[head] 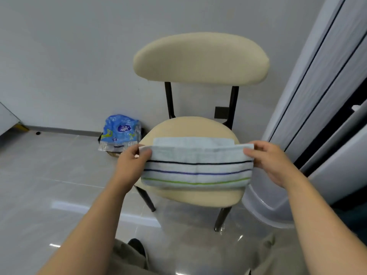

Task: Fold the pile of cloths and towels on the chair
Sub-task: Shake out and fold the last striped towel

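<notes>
Over the chair seat (198, 197), holding the striped towel (196, 165) stretched by its two short ends, with left hand (131, 163) and right hand (272, 161) each pinching the cloth. Seemingly folded lengthwise already; still to halve across. No other cloths visible.

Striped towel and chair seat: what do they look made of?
Striped towel: soft woven cloth, probably cotton terry, matte and nubby, creasing and draping limply. Chair seat: padded cream upholstery, perhaps faux leather or tight fabric; smooth, faintly matte, with rounded edges.
</notes>
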A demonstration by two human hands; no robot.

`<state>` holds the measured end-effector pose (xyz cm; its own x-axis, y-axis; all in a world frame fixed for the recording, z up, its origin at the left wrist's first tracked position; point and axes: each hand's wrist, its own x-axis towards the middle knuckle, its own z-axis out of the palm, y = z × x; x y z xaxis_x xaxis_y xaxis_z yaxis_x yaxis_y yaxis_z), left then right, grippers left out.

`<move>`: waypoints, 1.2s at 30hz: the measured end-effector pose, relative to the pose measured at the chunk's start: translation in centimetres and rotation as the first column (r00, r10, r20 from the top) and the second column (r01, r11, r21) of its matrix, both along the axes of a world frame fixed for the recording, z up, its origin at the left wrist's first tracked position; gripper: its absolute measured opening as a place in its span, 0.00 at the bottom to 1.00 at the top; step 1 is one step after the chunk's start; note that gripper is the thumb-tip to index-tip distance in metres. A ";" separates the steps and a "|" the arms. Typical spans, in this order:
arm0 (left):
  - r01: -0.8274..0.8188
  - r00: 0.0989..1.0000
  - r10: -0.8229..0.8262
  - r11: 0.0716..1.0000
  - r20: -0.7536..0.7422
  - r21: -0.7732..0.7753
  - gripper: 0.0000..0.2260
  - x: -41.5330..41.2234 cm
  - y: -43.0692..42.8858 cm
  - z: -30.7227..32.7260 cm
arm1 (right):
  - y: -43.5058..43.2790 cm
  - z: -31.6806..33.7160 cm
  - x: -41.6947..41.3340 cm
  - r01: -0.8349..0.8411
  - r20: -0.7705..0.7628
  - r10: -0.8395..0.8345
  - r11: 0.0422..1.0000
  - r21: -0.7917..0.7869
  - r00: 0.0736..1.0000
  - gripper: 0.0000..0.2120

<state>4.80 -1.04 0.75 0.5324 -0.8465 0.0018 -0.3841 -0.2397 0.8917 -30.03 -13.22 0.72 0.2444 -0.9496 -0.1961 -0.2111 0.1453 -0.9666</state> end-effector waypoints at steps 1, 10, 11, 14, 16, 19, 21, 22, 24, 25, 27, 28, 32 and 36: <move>-0.032 0.999 0.032 0.999 0.003 -0.011 0.04 -0.1 -1.4 -0.3 | -1.1 -0.3 0.8 0.024 0.025 -0.024 1.000 -0.005 0.999 0.05; -0.062 0.974 0.035 0.991 0.224 0.117 0.05 1.7 -11.5 -6.0 | -9.7 -6.4 5.9 0.113 -0.354 -0.178 0.974 -0.199 0.918 0.09; -0.071 0.967 0.036 0.989 0.251 0.130 0.06 1.9 -12.2 -6.5 | -10.2 -6.9 6.3 0.106 -0.413 -0.183 0.973 -0.203 0.892 0.11; -0.110 0.943 0.039 0.973 0.330 0.201 0.07 2.4 -13.6 -7.8 | -11.4 -8.4 6.9 0.090 -0.547 -0.186 0.976 -0.197 0.816 0.13; -0.124 0.929 0.031 0.965 0.368 0.231 0.09 2.6 -14.1 -8.6 | -12.0 -9.0 7.1 0.094 -0.593 -0.191 0.977 -0.190 0.782 0.12; -0.150 0.915 0.042 0.959 0.400 0.242 0.09 2.5 -14.6 -9.1 | -12.4 -9.2 7.6 0.076 -0.644 -0.177 0.980 -0.181 0.744 0.10; -0.159 0.900 0.034 0.954 0.435 0.255 0.09 2.3 -14.8 -9.2 | -12.5 -9.2 7.8 0.054 -0.666 -0.166 0.981 -0.186 0.727 0.08; -0.164 0.891 0.029 0.951 0.452 0.262 0.09 2.2 -14.9 -9.2 | -12.6 -9.2 7.8 0.045 -0.674 -0.164 0.981 -0.191 0.720 0.08; -0.176 0.883 0.029 0.946 0.468 0.273 0.09 2.1 -14.9 -9.1 | -12.6 -9.0 7.9 0.023 -0.696 -0.158 0.980 -0.200 0.700 0.10; -0.179 0.882 0.032 0.945 0.469 0.274 0.09 2.1 -15.0 -9.1 | -12.5 -8.8 8.0 0.012 -0.707 -0.152 0.980 -0.199 0.691 0.12; -0.179 0.873 0.028 0.947 0.487 0.265 0.09 2.0 -15.1 -9.2 | -12.5 -8.7 8.2 -0.009 -0.730 -0.142 0.980 -0.199 0.669 0.12; -0.178 0.865 0.024 0.948 0.501 0.263 0.09 2.0 -15.2 -9.2 | -12.4 -8.7 8.3 -0.018 -0.743 -0.139 0.980 -0.199 0.654 0.12; -0.176 0.838 0.022 0.957 0.545 0.232 0.08 1.8 -15.3 -9.3 | -12.1 -8.6 8.7 -0.015 -0.763 -0.143 0.980 -0.196 0.631 0.13; -0.177 0.809 0.036 0.967 0.587 0.185 0.08 1.9 -15.2 -9.7 | -12.0 -8.3 8.8 -0.015 -0.776 -0.146 0.980 -0.196 0.613 0.13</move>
